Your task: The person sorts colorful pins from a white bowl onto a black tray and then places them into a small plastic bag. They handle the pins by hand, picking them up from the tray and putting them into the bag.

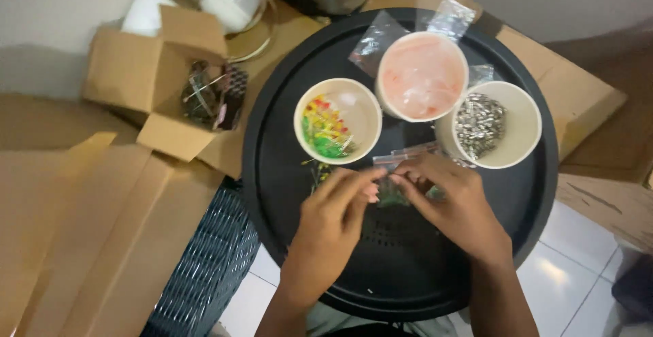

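Pinching a small clear bag (393, 186) between both hands, left hand (338, 209) and right hand (454, 201), fingers closed on its top edge over the round black tray (272, 194); green bits possibly inside, blurred. Keeping the mouth level and grip light. Counting from the head view: three paper cups (365, 109), two spare clear bags behind, one open carton (129, 72).

Soft, even indoor light with a warm cast. The round black plastic tray (286, 194) shows only a faint sheen, while the white floor tiles (554, 272) carry a pale glare patch. Shadows are weak and diffuse. Both hands are slightly motion-blurred, and the frame corners look soft and mildly stretched.
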